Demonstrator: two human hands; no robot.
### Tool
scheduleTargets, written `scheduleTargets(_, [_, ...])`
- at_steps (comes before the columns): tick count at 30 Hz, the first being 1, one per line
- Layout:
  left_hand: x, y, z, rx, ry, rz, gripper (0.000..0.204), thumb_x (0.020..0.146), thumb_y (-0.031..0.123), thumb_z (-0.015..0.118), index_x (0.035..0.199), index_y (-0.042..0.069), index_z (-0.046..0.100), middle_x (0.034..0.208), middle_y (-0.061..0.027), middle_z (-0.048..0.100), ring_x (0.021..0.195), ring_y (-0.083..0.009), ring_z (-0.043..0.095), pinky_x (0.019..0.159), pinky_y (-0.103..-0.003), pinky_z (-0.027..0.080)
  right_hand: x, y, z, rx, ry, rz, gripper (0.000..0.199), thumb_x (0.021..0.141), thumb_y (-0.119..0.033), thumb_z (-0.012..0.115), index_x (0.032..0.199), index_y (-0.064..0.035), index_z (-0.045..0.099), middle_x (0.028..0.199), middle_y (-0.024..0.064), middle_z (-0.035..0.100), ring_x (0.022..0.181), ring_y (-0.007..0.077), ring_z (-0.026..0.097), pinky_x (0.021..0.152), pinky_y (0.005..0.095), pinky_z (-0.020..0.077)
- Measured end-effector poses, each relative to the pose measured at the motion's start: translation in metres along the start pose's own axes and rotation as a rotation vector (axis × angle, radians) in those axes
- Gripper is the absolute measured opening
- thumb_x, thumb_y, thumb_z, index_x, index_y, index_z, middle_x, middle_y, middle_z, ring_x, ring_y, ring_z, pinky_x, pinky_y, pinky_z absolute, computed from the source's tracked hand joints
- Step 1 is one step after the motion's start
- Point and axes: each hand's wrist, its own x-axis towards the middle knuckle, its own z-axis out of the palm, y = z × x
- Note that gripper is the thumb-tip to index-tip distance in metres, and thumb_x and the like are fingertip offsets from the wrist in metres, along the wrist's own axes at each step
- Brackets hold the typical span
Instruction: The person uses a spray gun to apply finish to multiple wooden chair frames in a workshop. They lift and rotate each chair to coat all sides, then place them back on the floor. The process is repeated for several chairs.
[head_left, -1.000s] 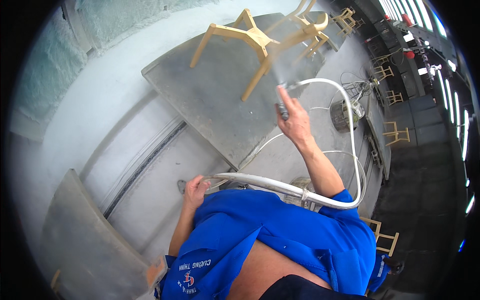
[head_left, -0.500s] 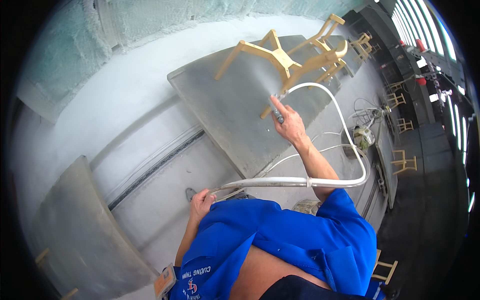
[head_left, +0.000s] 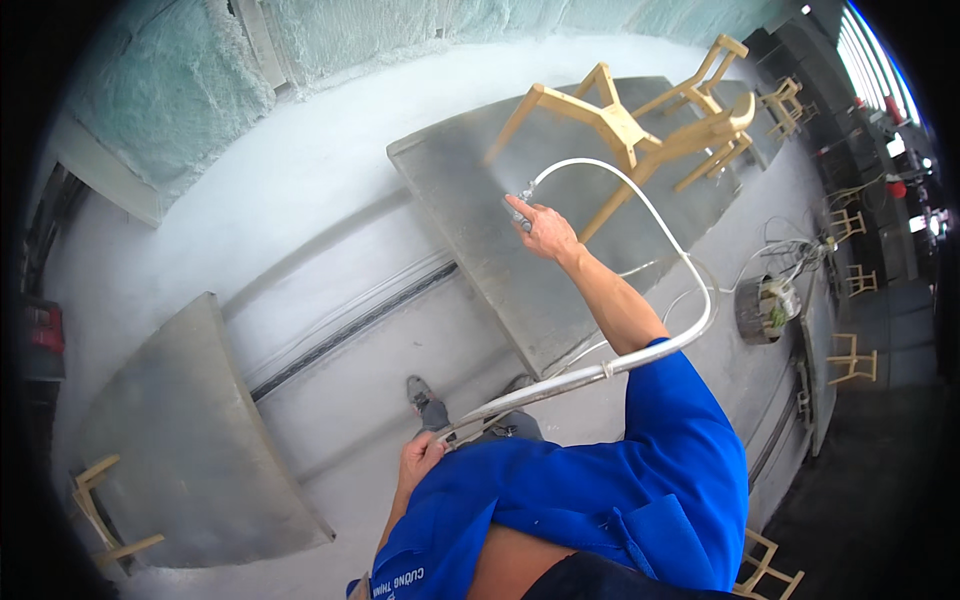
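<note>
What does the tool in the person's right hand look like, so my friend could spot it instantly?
Find the large grey board at upper centre, bearing a wooden chair frame. Over it in this view reaches the right hand, gripping a small spray gun. Unlike the pale frame, the gun is silvery, with a white hose arching from it.

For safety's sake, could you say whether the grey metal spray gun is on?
Apparently on: pale mist shows beyond the spray gun in the right hand.
</note>
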Motion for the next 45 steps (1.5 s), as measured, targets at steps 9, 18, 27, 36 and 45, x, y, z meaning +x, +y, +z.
scheduleTargets(9, [0.046, -0.006, 0.001, 0.088, -0.126, 0.131, 0.029, 0.104, 0.026, 0.057, 0.089, 0.003, 0.068, 0.072, -0.0003, 0.061, 0.068, -0.0090, 0.056, 0.062, -0.028, 0.045, -0.114, 0.005, 0.034, 0.486, -0.071, 0.303, 0.056, 0.099, -0.032, 0.060, 0.154, -0.0232, 0.048, 0.117, 0.0237, 0.072, 0.113, 0.0446, 0.066, 0.101, 0.0495, 0.0527])
scheduleTargets(18, [0.110, 0.047, 0.098, 0.333, -0.529, 0.263, 0.038, 0.103, 0.039, 0.064, 0.092, 0.003, 0.069, 0.076, 0.0018, 0.059, 0.073, -0.0084, 0.053, 0.066, -0.026, 0.044, -0.297, 0.027, -0.208, 0.151, 0.688, 0.079, 0.059, 0.095, -0.013, 0.070, 0.151, -0.0207, 0.052, 0.116, 0.0222, 0.072, 0.101, 0.0403, 0.071, 0.090, 0.0424, 0.0574])
scheduleTargets(27, [0.082, 0.030, 0.306, 0.210, -0.774, 0.469, 0.033, 0.101, 0.035, 0.068, 0.096, 0.003, 0.069, 0.081, -0.0033, 0.063, 0.074, -0.0133, 0.056, 0.067, -0.030, 0.047, -0.399, 0.094, -0.357, 0.791, 0.551, 0.004, 0.051, 0.101, -0.022, 0.063, 0.150, -0.0147, 0.053, 0.091, 0.0043, 0.069, 0.075, 0.0120, 0.066, 0.053, 0.0299, 0.0526])
scheduleTargets(36, [0.103, 0.031, 0.403, 0.530, -0.677, 0.691, 0.027, 0.099, 0.024, 0.067, 0.120, 0.006, 0.070, 0.103, -0.0120, 0.068, 0.099, -0.0256, 0.066, 0.089, -0.035, 0.051, -0.267, 0.235, -0.481, 0.780, 0.607, 0.099, 0.031, 0.100, -0.036, 0.063, 0.101, -0.0052, 0.065, 0.077, 0.0010, 0.064, 0.064, 0.0074, 0.062, 0.043, 0.0253, 0.0452])
scheduleTargets(45, [0.273, 0.002, 0.304, 0.841, 0.038, 0.151, 0.043, 0.098, 0.033, 0.067, 0.132, 0.007, 0.068, 0.121, -0.0191, 0.073, 0.112, -0.0317, 0.069, 0.099, -0.040, 0.053, -0.241, 0.384, -0.523, 0.405, 0.893, 0.321, 0.030, 0.101, -0.038, 0.061, 0.105, -0.0083, 0.065, 0.072, -0.0036, 0.059, 0.061, 0.0050, 0.058, 0.041, 0.0242, 0.0432])
